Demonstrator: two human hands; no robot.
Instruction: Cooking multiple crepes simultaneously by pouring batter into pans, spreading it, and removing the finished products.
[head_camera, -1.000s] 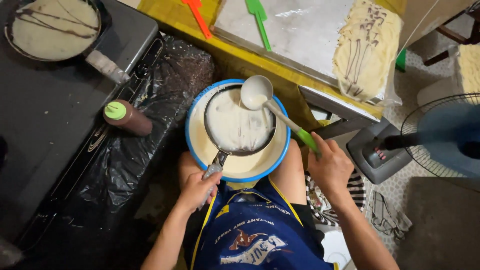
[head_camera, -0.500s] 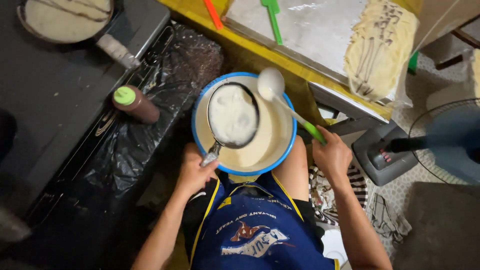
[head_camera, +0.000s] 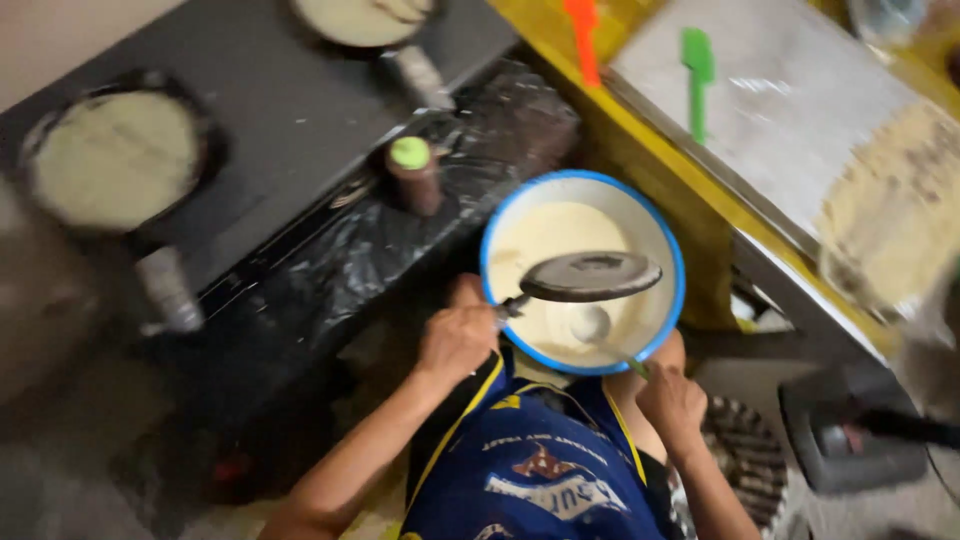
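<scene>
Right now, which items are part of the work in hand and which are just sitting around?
In hand:
left hand holding the small dark pan
right hand on the ladle
blue-rimmed batter bowl

Lying about:
green-capped bottle
orange spatula
green spatula
two pans on the stove

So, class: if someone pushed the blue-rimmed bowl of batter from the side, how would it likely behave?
The bowl looks wide and holds pale batter, so it would probably feel heavy and slide rather than tip. The batter would likely slosh toward the rim. It seems to rest against the person's lap, not on a table, so a hard push might unsettle it.
</scene>
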